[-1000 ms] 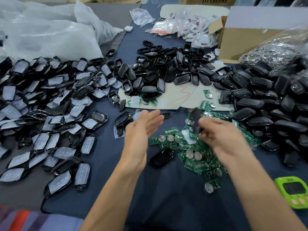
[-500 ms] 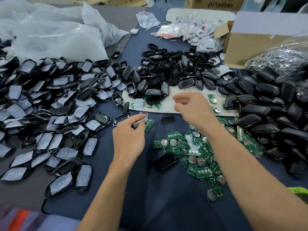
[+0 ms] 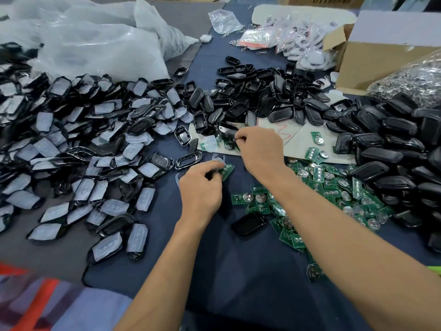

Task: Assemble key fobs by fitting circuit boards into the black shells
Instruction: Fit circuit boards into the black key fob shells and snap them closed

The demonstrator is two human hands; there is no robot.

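On the worktop (image 3: 238, 271), the left hand (image 3: 200, 189) pinches a green circuit board (image 3: 226, 170) between thumb and forefinger. The board juts past the fingertips, its long axis slanting up and to the right. Just beyond it, the right hand (image 3: 261, 149) has its fingers curled and seems to pinch a black shell (image 3: 230, 133) at the near edge of the shell heap (image 3: 262, 101). The shell lies up and slightly right of the board, near it but apart. Fitting them likely means drawing the shell back toward the left hand. Loose boards (image 3: 322, 187) lie further right.
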